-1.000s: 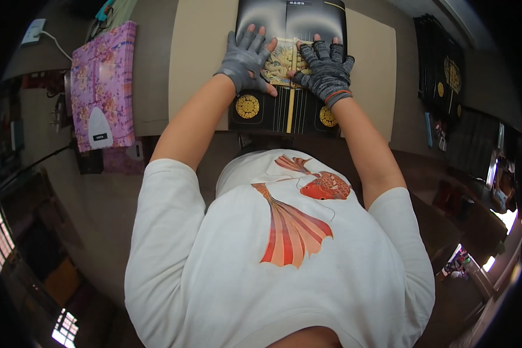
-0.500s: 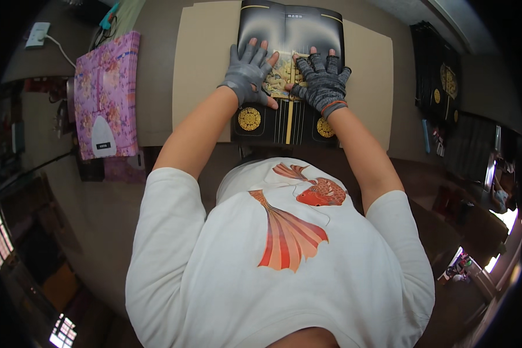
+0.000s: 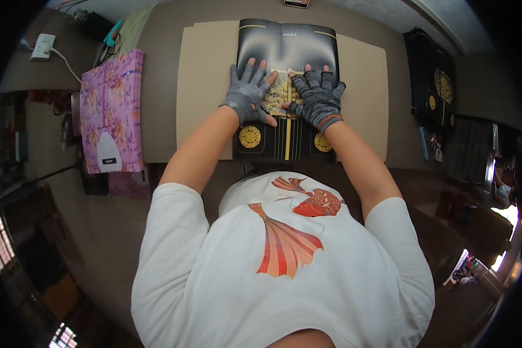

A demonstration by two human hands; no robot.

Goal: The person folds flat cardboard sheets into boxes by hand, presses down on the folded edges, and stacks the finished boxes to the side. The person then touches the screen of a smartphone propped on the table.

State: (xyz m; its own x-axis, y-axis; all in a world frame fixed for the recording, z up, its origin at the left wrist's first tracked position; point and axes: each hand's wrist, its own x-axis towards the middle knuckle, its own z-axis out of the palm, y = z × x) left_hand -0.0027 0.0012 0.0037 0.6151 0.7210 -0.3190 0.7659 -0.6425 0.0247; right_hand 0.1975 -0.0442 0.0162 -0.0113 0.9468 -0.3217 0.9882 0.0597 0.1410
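Observation:
A black, glossy flat package [image 3: 261,49] with gold emblems and a gold central band lies on brown cardboard [image 3: 362,98]. My left hand [image 3: 248,93], in a plain grey fingerless glove, rests flat on its left part with the fingers spread and the thumb pointing inward. On the right part lies my right hand [image 3: 318,97], in a mottled dark grey fingerless glove, fingers also spread. A patterned gold picture [image 3: 279,95] shows between the hands, partly covered by them. Neither hand grips anything.
To the left lies a stack of purple floral folded pieces [image 3: 111,110], near a white power socket [image 3: 43,47] with a cable. Turquoise-handled scissors [image 3: 113,33] lie behind it. More black-and-gold packages [image 3: 438,81] sit at the right. A phone [image 3: 296,3] shows at the far edge.
The whole view has shifted, so the table and hands appear lower and a phone now shows at the top. Both hands stay flat on the black package in nearly the same spots.

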